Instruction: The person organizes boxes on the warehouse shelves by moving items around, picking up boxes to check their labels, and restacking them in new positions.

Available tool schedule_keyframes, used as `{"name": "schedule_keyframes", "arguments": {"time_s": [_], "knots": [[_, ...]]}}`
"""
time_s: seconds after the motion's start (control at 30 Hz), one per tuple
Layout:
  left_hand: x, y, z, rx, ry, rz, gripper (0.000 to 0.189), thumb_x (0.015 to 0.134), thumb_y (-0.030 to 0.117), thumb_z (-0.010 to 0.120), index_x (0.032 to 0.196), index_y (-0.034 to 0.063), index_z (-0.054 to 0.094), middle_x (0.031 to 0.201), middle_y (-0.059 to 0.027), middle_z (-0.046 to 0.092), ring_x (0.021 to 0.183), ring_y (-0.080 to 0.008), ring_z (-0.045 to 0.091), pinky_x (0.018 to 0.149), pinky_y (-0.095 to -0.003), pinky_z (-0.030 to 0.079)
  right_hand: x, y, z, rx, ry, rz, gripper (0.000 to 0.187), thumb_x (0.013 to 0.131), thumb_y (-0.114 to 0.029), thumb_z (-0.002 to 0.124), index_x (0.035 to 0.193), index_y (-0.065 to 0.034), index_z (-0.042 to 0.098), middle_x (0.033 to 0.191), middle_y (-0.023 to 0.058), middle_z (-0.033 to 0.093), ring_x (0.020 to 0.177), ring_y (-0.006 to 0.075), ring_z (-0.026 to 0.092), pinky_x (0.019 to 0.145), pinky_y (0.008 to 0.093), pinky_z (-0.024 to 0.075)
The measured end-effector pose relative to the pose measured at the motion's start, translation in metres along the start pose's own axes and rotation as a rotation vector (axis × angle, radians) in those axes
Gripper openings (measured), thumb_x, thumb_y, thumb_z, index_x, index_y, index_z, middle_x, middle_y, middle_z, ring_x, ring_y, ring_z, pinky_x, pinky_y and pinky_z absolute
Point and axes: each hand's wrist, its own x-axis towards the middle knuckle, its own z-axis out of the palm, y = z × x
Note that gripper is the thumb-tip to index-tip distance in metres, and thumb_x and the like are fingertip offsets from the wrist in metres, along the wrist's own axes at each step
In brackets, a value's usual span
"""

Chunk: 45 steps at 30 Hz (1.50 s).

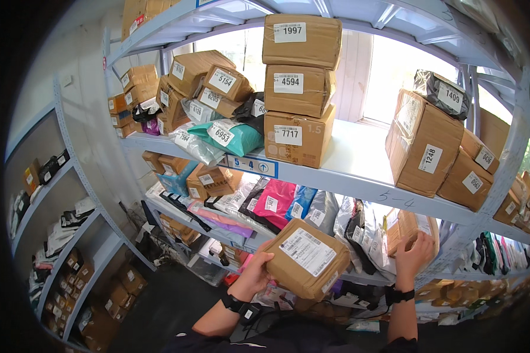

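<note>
My left hand (257, 270) grips a brown cardboard box (287, 269) by its left edge, in front of the shelf. A white shipping label covers much of the box's upper face, and a smaller label sits at its lower corner. My right hand (415, 251) rests its fingers on another cardboard parcel (406, 225) at the right end of the middle shelf; whether it grips that parcel I cannot tell. Left of that parcel, white and black poly mailers (366, 238) stand packed side by side. A pink mailer (276, 198) and a blue mailer (301, 200) lie farther left.
The upper shelf beam (357, 189) runs just above my hands. On that shelf are a stack of three cardboard boxes (298, 88), a tall box (424, 137) and a teal mailer (234, 137) overhanging the edge. A metal upright (501, 167) stands right; another rack (81, 185) stands left.
</note>
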Motion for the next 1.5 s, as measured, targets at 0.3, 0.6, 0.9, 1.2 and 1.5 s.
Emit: {"name": "schedule_keyframes", "arguments": {"time_s": [0.3,0.6,0.9,1.2,1.5], "knots": [[-0.037,0.031,-0.040,0.013,0.127,0.072,0.062,0.091,0.028,0.059,0.148,0.0132,0.041,0.132,-0.0083,0.058,0.103,-0.0205,0.064,0.055,-0.0288,0.053,0.025,-0.133,-0.101,0.801,-0.103,-0.402,0.026,0.082,-0.007,0.075,0.107,-0.0038,0.067,0.091,0.0118,0.067,0.083,0.0294,0.065,0.076,0.0378,0.0523],[-0.061,0.059,-0.088,0.048,0.134,0.035,0.060,0.092,0.037,0.058,0.140,0.0029,0.051,0.135,-0.0113,0.062,0.121,-0.0277,0.062,0.098,-0.0421,0.053,0.087,-0.230,-0.151,0.690,-0.156,-0.894,0.020,0.080,-0.019,0.078,0.095,-0.0082,0.069,0.080,0.0081,0.069,0.072,0.0263,0.067,0.063,0.0376,0.0525],[-0.076,0.068,-0.103,0.019,0.134,0.060,0.061,0.092,0.037,0.058,0.141,0.0014,0.050,0.137,-0.0128,0.060,0.123,-0.0291,0.061,0.099,-0.0433,0.052,0.277,-0.279,-0.159,0.302,0.342,-0.979,0.070,0.075,-0.015,0.081,0.140,-0.0116,0.053,0.127,0.0137,0.059,0.117,0.0353,0.056,0.100,0.0435,0.0481],[-0.090,0.076,-0.090,-0.136,0.141,0.135,0.068,0.092,0.047,0.057,0.144,0.0049,0.046,0.137,-0.0129,0.059,0.119,-0.0329,0.064,0.085,-0.0474,0.060,0.324,-0.318,-0.157,0.180,0.138,-1.071,0.104,0.065,-0.033,0.089,0.150,-0.0013,0.037,0.148,0.0318,0.042,0.136,0.0467,0.042,0.115,0.0501,0.0361],[-0.103,0.077,-0.097,-0.212,0.167,0.159,0.071,0.090,0.047,0.058,0.145,0.0048,0.046,0.141,-0.0145,0.057,0.123,-0.0347,0.061,0.093,-0.0520,0.057,0.323,-0.351,-0.147,-0.030,-0.009,-0.960,0.094,0.070,-0.019,0.083,0.149,-0.0010,0.035,0.132,0.0277,0.051,0.123,0.0447,0.051,0.102,0.0487,0.0453]]}}
